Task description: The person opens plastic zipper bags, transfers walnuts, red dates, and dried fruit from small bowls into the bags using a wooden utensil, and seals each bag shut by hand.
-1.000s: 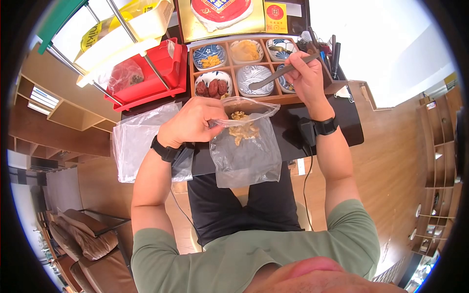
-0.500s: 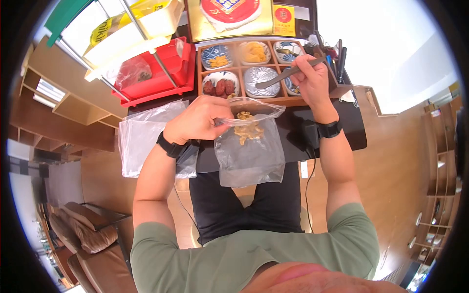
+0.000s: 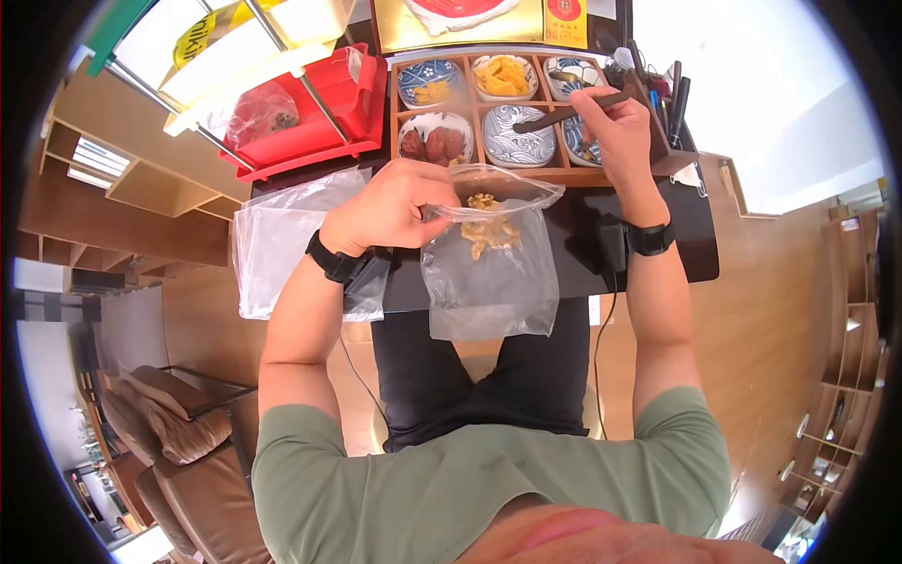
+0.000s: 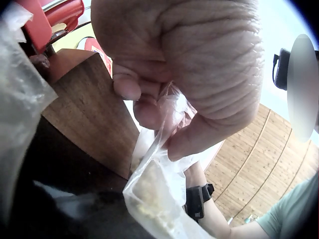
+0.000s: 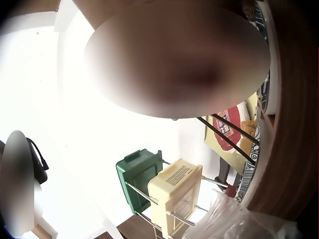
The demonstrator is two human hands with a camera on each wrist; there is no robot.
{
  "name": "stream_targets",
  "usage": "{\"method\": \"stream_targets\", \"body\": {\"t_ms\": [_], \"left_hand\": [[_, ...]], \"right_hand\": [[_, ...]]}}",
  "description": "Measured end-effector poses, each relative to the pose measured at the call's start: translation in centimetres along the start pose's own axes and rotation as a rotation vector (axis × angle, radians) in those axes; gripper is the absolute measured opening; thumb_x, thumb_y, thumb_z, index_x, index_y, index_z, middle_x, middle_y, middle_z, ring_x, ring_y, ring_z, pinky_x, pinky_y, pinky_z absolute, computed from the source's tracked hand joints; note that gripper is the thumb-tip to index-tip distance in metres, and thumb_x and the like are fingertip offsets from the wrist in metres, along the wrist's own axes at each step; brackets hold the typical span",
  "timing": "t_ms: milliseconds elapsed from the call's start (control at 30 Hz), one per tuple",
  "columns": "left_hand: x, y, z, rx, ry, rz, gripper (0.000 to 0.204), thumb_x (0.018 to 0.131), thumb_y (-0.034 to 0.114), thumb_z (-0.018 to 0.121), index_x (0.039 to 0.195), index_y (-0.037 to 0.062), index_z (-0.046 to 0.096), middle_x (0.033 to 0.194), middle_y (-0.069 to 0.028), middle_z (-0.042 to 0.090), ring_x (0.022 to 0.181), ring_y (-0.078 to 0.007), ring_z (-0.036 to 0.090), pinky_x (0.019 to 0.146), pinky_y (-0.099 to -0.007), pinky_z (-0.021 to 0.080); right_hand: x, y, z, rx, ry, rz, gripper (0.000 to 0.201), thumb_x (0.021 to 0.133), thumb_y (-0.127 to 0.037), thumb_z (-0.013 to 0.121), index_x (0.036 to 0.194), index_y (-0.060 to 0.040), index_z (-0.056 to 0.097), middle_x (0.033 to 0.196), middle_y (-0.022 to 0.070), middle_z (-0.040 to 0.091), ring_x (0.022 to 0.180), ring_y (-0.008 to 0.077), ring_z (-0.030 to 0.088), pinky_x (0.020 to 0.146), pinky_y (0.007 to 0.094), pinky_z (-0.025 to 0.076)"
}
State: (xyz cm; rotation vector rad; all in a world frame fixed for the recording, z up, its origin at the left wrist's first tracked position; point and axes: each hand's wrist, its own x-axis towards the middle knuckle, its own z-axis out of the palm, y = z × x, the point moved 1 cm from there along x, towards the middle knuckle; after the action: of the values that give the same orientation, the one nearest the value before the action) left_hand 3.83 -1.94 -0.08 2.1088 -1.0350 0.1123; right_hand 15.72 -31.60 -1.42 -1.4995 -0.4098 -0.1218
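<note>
My left hand (image 3: 399, 202) pinches the rim of a clear plastic bag (image 3: 489, 296) between thumb and fingers. Walnut pieces (image 3: 490, 230) lie inside the bag near its mouth, which gapes toward the wooden tray. The left wrist view shows the bag's film (image 4: 164, 174) bunched at my fingertips. In my right hand (image 3: 615, 141) is a pair of dark tongs (image 3: 554, 117), whose two prongs (image 5: 229, 129) show in the right wrist view. Their tips hover over a blue-and-white wave-patterned bowl (image 3: 517, 148), near its far side.
The divided wooden tray (image 3: 564, 176) also holds bowls of red dates (image 3: 437, 144), yellow dried slices (image 3: 503, 77) and small yellow pieces (image 3: 432, 92). Left are a red bin (image 3: 362, 108) and another clear bag (image 3: 282, 263). Pens (image 3: 678, 99) stand at right.
The head view has shifted, moving the scene right and upward. Relative to the wave-patterned bowl, the tong tips have moved toward its far side. My left hand still pinches the bag's rim.
</note>
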Motion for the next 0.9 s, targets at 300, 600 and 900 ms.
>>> {"method": "stream_targets", "body": {"t_ms": [300,600,900], "left_hand": [[0.0,-0.5,0.2,-0.089,0.028,-0.029,0.014,0.071,-0.003,0.073,0.083,0.0018,0.070,0.078,-0.0111,0.065,0.072,-0.0335,0.064,0.062,-0.0391,0.050],[0.3,-0.8,-0.1,-0.148,0.028,-0.035,0.015,0.070,-0.004,0.074,0.083,0.0026,0.070,0.078,-0.0110,0.064,0.070,-0.0328,0.063,0.061,-0.0381,0.048],[0.1,-1.2,-0.1,-0.175,0.029,-0.064,0.018,0.069,-0.003,0.074,0.084,0.0036,0.071,0.079,-0.0095,0.066,0.069,-0.0316,0.064,0.059,-0.0372,0.050]], "right_hand": [[0.6,1.2,-0.8,-0.288,-0.122,-0.034,0.025,0.092,-0.023,0.079,0.104,-0.0010,0.080,0.093,0.0036,0.079,0.085,0.0072,0.067,0.078,0.0256,0.052],[1.4,0.1,-2.5,-0.332,-0.230,0.056,0.022,0.091,-0.020,0.079,0.100,-0.0001,0.079,0.086,0.0008,0.076,0.079,0.0050,0.065,0.068,0.0225,0.050],[1.5,-0.9,-2.9,-0.580,-0.271,0.166,0.028,0.084,-0.029,0.084,0.094,-0.0032,0.080,0.072,0.0053,0.070,0.064,0.0101,0.059,0.061,0.0269,0.048]]}}
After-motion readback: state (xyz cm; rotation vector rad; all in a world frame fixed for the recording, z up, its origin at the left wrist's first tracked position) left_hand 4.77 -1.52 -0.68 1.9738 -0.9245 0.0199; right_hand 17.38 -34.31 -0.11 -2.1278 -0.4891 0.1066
